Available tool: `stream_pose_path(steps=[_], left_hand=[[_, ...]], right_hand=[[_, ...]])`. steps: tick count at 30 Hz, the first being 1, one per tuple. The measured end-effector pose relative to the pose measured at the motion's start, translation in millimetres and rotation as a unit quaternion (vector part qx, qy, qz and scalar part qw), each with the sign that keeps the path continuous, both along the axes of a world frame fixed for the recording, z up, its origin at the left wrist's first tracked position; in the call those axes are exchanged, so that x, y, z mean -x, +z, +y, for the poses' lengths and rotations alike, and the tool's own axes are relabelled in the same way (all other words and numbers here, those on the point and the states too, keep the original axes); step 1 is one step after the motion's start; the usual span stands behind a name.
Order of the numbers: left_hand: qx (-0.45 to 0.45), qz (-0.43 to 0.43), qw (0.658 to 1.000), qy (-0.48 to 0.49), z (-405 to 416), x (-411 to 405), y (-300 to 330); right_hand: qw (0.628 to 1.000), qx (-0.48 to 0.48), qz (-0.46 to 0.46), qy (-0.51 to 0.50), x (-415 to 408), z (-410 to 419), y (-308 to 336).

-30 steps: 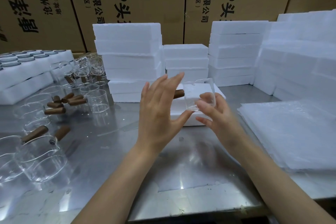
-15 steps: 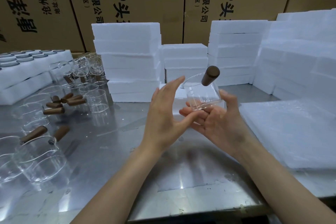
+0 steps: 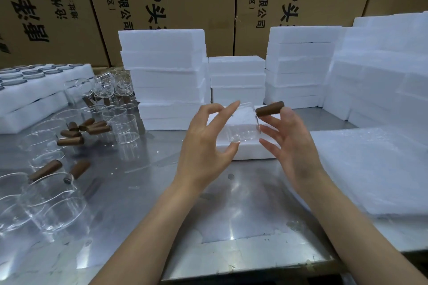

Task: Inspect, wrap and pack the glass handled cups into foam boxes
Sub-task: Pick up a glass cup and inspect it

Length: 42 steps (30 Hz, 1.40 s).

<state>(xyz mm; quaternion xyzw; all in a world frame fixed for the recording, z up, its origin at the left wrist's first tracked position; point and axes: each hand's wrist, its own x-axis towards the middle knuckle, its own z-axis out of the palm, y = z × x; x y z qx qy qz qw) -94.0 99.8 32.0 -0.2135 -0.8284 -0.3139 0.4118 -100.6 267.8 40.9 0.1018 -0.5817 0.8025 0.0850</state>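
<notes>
I see both hands up in front of me, above a shiny metal table (image 3: 231,203). Between them is one clear glass cup (image 3: 243,127) with a brown wooden handle (image 3: 269,108). The glass is thin and see-through, so it is hard to make out its edges. The handle is a short round stick that points to the right.

My left hand (image 3: 203,146) has its fingers spread and curled, and the fingertips touch the left side of the cup. My right hand (image 3: 291,143) is also spread wide; its thumb rests right by the end of the handle. Neither hand is closed tight around the cup. I cannot tell which hand carries the weight.

Just behind the cup lies a flat white foam box (image 3: 250,152) on the table. More foam boxes (image 3: 162,71) stand in stacks at the back. They look rough and crumbly at the edges. Behind them are big brown cardboard boxes (image 3: 185,2) with black print.

On the left many more glass cups (image 3: 51,203) stand close together, round and clear, with the same brown handles. On the right is a pile of thin, soft white foam sheets (image 3: 370,169).
</notes>
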Motion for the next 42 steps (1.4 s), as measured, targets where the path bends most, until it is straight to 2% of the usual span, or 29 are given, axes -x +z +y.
stream_pose_path(steps=[3,7,10,13,16,25,33,35,36,39,41,42], left_hand=[[0.039,0.013,0.999,-0.017,1.0,-0.9,-1.0],[0.039,-0.009,0.998,-0.042,-0.4,-0.1,1.4],[-0.008,-0.111,0.989,-0.094,-3.9,-0.6,3.8],[-0.118,-0.248,0.952,-0.137,-2.2,-2.4,5.8],[-0.186,-0.296,0.925,-0.150,-3.3,1.5,5.7],[-0.152,-0.378,0.901,-0.147,-10.7,9.5,-2.5],[-0.134,-0.392,0.897,-0.156,-12.3,11.3,-5.9],[-0.121,-0.391,0.900,-0.153,-13.4,11.4,-5.4],[-0.115,-0.390,0.901,-0.152,-14.2,11.2,-5.1],[-0.117,-0.378,0.907,-0.142,-16.7,10.8,-3.3],[-0.133,-0.360,0.915,-0.126,-17.2,10.8,-1.8],[-0.144,-0.352,0.917,-0.118,-16.9,10.8,-1.1]], right_hand=[[0.999,-0.003,0.010,-0.032,2.1,0.4,-3.1],[0.999,0.000,-0.008,-0.052,5.4,2.0,-5.1],[0.998,-0.002,-0.026,-0.060,6.2,3.1,-5.9],[0.996,-0.015,-0.054,-0.070,7.6,5.0,-7.0],[0.995,-0.006,-0.080,-0.062,9.1,5.7,-7.3],[0.978,-0.105,-0.157,-0.087,15.9,3.0,-13.7],[0.952,-0.217,-0.191,-0.097,13.5,0.1,-14.8],[0.930,-0.301,-0.143,-0.156,11.0,1.8,-16.3],[0.903,-0.358,-0.104,-0.214,10.7,4.3,-16.7],[0.784,-0.484,-0.006,-0.388,13.7,15.9,-15.9],[0.722,-0.533,-0.012,-0.441,17.0,25.3,-19.1],[0.703,-0.553,-0.035,-0.445,17.9,30.3,-21.2]])
